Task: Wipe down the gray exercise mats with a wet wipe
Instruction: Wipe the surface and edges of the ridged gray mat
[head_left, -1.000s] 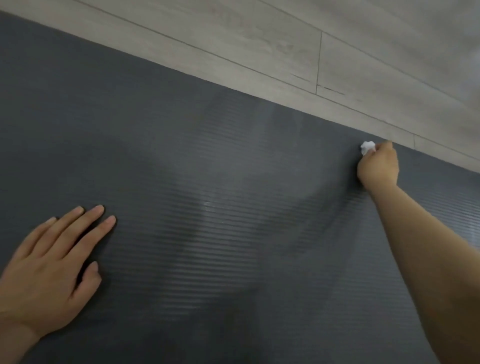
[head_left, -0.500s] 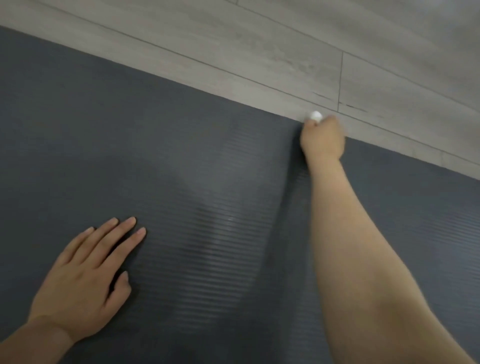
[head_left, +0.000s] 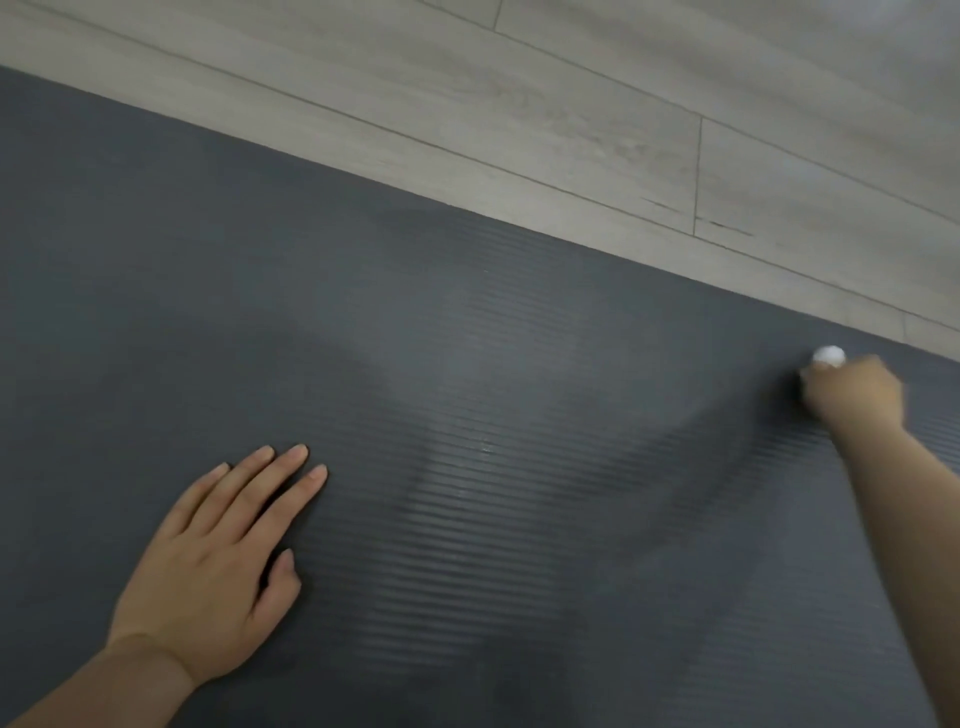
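A gray ribbed exercise mat (head_left: 467, 467) fills most of the view, with paler streaks across its middle. My left hand (head_left: 218, 566) lies flat on the mat at the lower left, fingers straight and together. My right hand (head_left: 852, 395) is stretched out to the far right of the mat, close to its far edge, blurred by motion. It grips a bunched white wet wipe (head_left: 829, 356), of which only a small lump sticks out above the fingers and the remainder is hidden in the fist.
Pale wood-look floor planks (head_left: 571, 119) run along the mat's far edge, from the upper left down to the right.
My right hand with the wipe swept left along the mat's far edge, then back to the far right. My left hand stayed flat on the mat.
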